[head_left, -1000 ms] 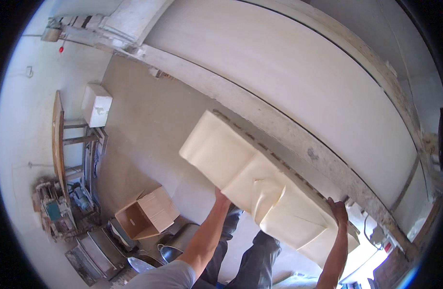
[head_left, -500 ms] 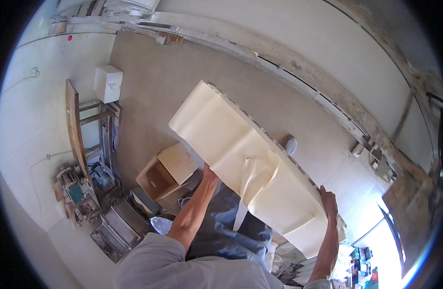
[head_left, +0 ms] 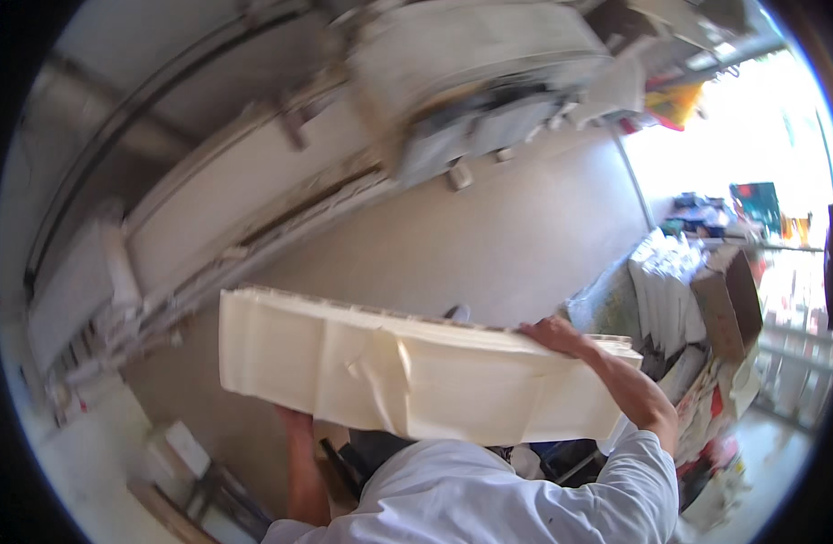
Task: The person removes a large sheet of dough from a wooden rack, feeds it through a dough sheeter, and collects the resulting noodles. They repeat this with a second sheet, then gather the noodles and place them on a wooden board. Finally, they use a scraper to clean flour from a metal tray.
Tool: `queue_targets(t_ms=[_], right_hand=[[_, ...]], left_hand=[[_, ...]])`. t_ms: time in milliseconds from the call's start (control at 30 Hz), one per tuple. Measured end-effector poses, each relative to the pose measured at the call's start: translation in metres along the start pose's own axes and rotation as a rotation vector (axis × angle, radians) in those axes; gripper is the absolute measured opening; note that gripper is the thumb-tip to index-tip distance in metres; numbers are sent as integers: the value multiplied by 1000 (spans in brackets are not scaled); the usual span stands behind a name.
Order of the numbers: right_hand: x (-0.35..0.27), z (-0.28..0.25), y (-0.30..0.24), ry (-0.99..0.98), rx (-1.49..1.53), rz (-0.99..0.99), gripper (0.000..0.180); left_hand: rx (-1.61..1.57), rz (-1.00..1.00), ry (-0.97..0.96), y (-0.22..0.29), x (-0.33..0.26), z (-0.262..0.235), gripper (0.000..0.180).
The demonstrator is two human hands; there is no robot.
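A long cream-coloured slab [head_left: 489,381], its top covered by a loose, creased sheet, stretches across in front of my body. A fold [head_left: 385,372] stands up near the middle of that sheet. Ragged pale layers show along the far edge. My right hand [head_left: 554,335] grips that far edge near the right end, fingers curled over it. Under the near edge, toward the left end, my left hand [head_left: 294,417] supports the slab; its fingers are hidden beneath.
A long bench [head_left: 299,204] with a pale top runs along the far left. At the right stand stacked white bundles [head_left: 661,290] and a brown cardboard box [head_left: 729,304], near a bright opening. A white box [head_left: 188,451] sits at the lower left. Bare floor [head_left: 416,245] lies beyond the slab.
My body and view have turned to the right, bringing the bright opening and bundles into sight. The slab, still in both hands, now lies more nearly level across the view.
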State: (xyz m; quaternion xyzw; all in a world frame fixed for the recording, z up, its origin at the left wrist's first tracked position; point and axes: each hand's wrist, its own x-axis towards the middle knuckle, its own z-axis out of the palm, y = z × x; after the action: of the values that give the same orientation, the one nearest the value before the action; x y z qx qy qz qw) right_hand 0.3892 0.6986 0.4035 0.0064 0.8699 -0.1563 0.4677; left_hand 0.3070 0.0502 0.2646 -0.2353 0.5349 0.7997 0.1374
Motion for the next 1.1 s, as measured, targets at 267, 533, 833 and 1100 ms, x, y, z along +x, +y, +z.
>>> queue_targets(t_ms=[267, 533, 833, 1100], right_hand=[[24, 111, 236, 21, 268, 77, 36], [-14, 46, 396, 98, 101, 8, 41], [-53, -67, 539, 71, 116, 122, 51], [-49, -108, 682, 23, 66, 6, 44]], left_hand=[[-337, -254, -18, -113, 22, 157, 56], [-510, -257, -34, -189, -17, 303, 68], [-560, -144, -90, -265, -23, 471, 68], [-593, -82, 18, -305, -60, 599, 66]])
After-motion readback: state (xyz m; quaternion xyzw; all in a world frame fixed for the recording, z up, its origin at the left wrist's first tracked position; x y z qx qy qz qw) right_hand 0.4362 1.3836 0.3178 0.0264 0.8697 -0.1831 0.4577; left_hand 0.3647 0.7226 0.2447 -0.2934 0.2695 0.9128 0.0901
